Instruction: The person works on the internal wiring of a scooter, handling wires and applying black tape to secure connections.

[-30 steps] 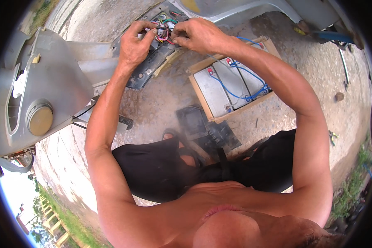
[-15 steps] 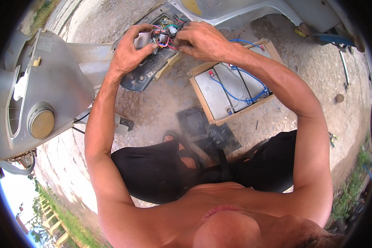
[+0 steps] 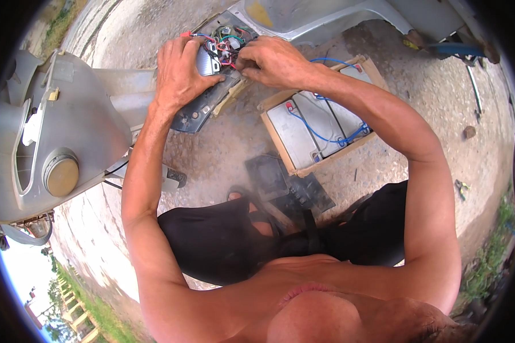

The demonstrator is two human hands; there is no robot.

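Observation:
A silver ribbed box [image 3: 207, 62], perhaps a motor controller, sits on a dark panel of the scooter-like frame. My left hand [image 3: 180, 71] grips its left side, with the thumb along the near end and the fingers reaching over the far end. To its right lies a tangle of coloured wires [image 3: 228, 47] with white connectors. My right hand [image 3: 273, 62] is at the right side of this tangle, its fingers curled and pinched on the wires. What exactly lies between those fingertips is partly hidden. The dark panel [image 3: 190, 117] sticks out below my left hand.
Right of the panel, a cardboard box [image 3: 286, 151] holds grey batteries [image 3: 296, 134] joined by blue cables. A black plastic cover [image 3: 269, 177] lies between my feet. Grey bodywork [image 3: 91, 120] with a round cap stands at left. Pliers [image 3: 462, 190] and a metal rod [image 3: 475, 91] lie at right.
My left hand has shifted from the wires' left side onto the silver box, which shows more plainly now. My right hand stays at the wires, slightly lower and further left.

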